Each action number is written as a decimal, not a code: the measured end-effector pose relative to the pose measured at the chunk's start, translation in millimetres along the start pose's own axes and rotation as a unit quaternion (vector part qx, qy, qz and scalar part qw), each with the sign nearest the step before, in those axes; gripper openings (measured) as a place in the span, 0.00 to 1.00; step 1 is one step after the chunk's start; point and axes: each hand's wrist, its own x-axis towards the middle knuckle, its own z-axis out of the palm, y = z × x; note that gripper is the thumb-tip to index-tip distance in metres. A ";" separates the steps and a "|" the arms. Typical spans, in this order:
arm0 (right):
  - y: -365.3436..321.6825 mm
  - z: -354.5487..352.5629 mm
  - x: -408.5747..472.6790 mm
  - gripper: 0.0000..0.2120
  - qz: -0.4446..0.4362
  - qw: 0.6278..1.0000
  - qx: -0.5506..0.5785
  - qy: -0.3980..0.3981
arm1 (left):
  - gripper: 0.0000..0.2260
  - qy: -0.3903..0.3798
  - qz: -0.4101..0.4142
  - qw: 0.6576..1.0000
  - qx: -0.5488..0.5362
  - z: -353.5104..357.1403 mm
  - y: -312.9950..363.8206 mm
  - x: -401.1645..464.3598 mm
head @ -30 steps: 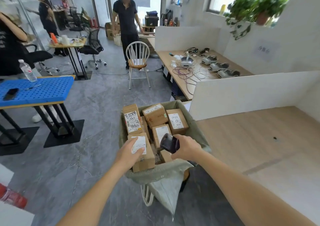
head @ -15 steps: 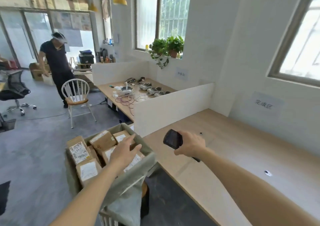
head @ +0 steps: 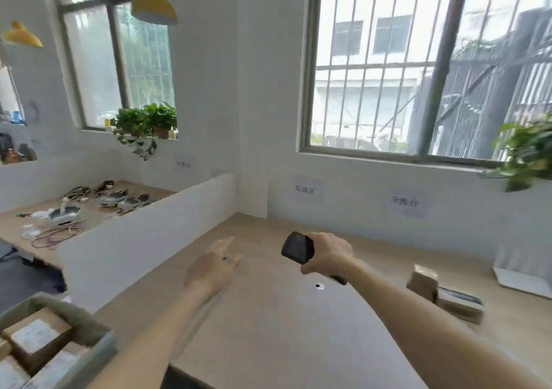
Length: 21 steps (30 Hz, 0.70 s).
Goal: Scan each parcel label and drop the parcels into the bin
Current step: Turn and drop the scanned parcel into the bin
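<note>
**Guide:** Right now your left hand (head: 213, 267) hovers over the pale wooden counter (head: 268, 329), fingers straight and loosely spread, holding nothing. Your right hand (head: 327, 252) is wrapped around the handle of a black handheld barcode scanner (head: 298, 247), its dark head pointing left.

**Operator:** Where are the parcels?

**Guide:** Two groups. Brown cardboard parcels with white labels (head: 33, 341) sit in the grey fabric-lined bin (head: 74, 318) at your lower left, beside the counter's near end. A small stack of brown cardboard boxes (head: 448, 297), blurred, lies on the counter to your right, near a white container (head: 521, 272) by the wall. Those look unscanned, so I judge your step is fetching the next one.

**Operator:** How should I do that well?

**Guide:** Sweep your empty left hand rightward, past the scanner, and take one box by its sides so your fingers stay off the label. I cannot tell which face carries the label, so turn it up first. Keep the scanner firmly held, aim its head squarely at the label, then carry the box back left and release it over the bin.

**Operator:** Anything in the way?

**Guide:** A small dark-and-white round mark (head: 319, 286) sits on the counter between your forearms. A white divider panel (head: 143, 233) stands on your left.
</note>
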 end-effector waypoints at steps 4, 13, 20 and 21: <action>98.9 -32.8 -16.9 0.24 0.050 0.998 -0.010 0.026 | 0.28 -0.036 0.045 0.998 -0.019 58.6 84.0 20.6; 298.2 -76.8 -84.6 0.22 0.195 0.980 -0.021 0.040 | 0.28 -0.111 0.114 0.986 -0.049 191.6 251.0 22.7; 405.8 -84.0 -124.3 0.23 0.293 0.951 -0.021 0.101 | 0.29 -0.176 0.161 0.970 -0.044 278.6 340.4 28.3; 419.0 -83.5 -127.7 0.23 0.307 0.946 -0.021 0.101 | 0.29 -0.183 0.169 0.968 -0.042 290.8 351.0 29.1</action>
